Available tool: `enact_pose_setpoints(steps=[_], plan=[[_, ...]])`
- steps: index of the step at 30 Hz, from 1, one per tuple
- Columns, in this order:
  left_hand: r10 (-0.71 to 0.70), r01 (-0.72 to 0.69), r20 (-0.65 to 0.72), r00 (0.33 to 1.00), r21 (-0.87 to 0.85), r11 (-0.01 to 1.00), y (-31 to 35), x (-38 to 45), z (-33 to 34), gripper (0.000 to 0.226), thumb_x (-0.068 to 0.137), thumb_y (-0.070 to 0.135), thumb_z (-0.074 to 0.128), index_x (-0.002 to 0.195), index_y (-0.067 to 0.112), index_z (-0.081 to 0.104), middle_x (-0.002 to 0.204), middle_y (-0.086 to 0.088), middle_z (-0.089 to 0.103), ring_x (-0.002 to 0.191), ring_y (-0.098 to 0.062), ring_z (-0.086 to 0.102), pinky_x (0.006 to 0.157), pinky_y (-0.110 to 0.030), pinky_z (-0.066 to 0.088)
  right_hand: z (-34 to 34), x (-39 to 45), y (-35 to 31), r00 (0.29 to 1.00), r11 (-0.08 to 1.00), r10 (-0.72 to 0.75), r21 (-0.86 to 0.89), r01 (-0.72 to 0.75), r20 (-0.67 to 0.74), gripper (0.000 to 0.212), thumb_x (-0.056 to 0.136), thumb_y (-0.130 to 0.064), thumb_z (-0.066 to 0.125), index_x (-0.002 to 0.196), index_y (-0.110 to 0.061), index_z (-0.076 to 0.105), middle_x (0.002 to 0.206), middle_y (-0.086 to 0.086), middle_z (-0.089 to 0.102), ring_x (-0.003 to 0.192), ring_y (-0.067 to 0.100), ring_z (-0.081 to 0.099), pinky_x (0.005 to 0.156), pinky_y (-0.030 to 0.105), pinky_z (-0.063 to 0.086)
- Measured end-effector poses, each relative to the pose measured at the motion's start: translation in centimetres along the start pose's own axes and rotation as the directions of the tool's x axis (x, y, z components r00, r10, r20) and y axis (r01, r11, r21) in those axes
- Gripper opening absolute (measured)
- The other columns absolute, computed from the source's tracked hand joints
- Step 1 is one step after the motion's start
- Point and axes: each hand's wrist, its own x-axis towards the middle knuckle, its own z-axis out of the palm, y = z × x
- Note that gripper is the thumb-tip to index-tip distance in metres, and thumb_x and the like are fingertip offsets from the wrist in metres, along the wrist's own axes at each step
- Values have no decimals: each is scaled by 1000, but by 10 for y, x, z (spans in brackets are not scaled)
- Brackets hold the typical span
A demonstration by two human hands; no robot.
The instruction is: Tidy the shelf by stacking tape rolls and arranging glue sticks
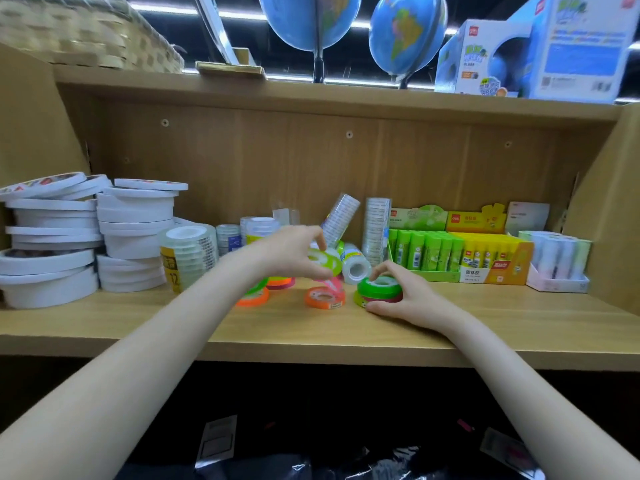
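Right hand (412, 299) grips stacked tape rolls (379, 289) — left hand (294, 251) pinches a lime roll (325, 260).

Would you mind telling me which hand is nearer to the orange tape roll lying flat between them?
Right. The right hand sits just right of the orange tape roll; the left hand is raised above-left.

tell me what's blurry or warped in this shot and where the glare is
Head view: the left hand and the lime tape roll it pinches are motion-smeared; the right hand on the green roll stack is sharper; wide-angle bends the shelf edge; ceiling strip lights glare behind the globes.
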Motion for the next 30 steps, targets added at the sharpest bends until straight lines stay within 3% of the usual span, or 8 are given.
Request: enact_pose_setpoints(steps=[4, 11, 16, 18, 21, 24, 27, 30], plan=[[5, -2, 137, 991, -21, 1000, -4, 14, 33, 42, 80, 34, 67, 116, 19, 51, 115, -2, 55, 99, -17, 51, 84, -29, 43, -1, -1, 1, 1000, 1000, -5, -31, 5, -16, 34, 78, -25, 73, 101, -29, 48, 114, -3, 48, 106, 9, 44, 86, 21, 30], [15, -8, 53, 998, -139, 990, -15, 12, 27, 39, 81, 29, 66, 117, 21, 52, 114, 3, 51, 101, -13, 49, 78, -24, 38, 0, 0, 0, 1000, 998, -5, -65, 3, -28, 34, 79, -26, 71, 104, -28, 48, 115, -5, 44, 107, 7, 42, 87, 19, 29], [65, -44, 220, 973, -99, 994, -10, 9, 48, 57, 82, 43, 63, 133, 31, 40, 133, -1, 41, 122, -18, 40, 104, -33, 34, -1, -1, 1, 1000, 999, 18, -32, -19, -19, 36, 78, -28, 73, 104, -32, 48, 116, -3, 45, 109, 11, 44, 92, 24, 33], [57, -46, 122, 991, -94, 995, -10, 6, 66, 52, 83, 50, 59, 130, 38, 41, 127, -2, 41, 121, -22, 38, 101, -36, 34, -1, -1, 1, 1000, 999, 14, -37, -14, -12, 36, 78, -24, 72, 105, -31, 48, 117, -3, 49, 111, 13, 46, 91, 24, 34], [77, -79, -20, 997, -159, 984, -11, 5, 74, 41, 79, 39, 63, 118, 38, 50, 114, 1, 45, 112, -22, 44, 94, -32, 37, -2, -1, 0, 999, 1000, 23, -10, -23, 32, 37, 79, -14, 65, 108, -26, 46, 119, -4, 48, 110, 13, 45, 86, 24, 33], [87, -79, 36, 996, -182, 980, -14, 9, 65, 38, 75, 29, 65, 111, 35, 54, 107, 2, 44, 108, -18, 45, 92, -30, 38, 0, 3, -4, 991, 999, 15, 28, -19, 130, 45, 82, -11, 60, 118, -24, 37, 127, -2, 41, 116, 10, 41, 91, 19, 32], [123, -102, 101, 987, -194, 976, -21, 13, 59, 43, 66, 35, 64, 107, 38, 52, 110, 3, 46, 110, -15, 46, 96, -29, 38, 6, 12, -5, 988, 999, -18, 45, 11, 156, 55, 83, -11, 59, 128, -23, 29, 132, -1, 36, 122, 7, 38, 96, 16, 29], [146, -127, 46, 988, -280, 951, -27, 9, 57, 60, 73, 28, 71, 127, 30, 45, 125, 10, 44, 118, -5, 41, 95, -10, 31, 12, 17, -4, 992, 999, -44, 6, 44, 119, 60, 85, -17, 61, 134, -25, 28, 133, -2, 36, 127, 8, 34, 104, 20, 26]])
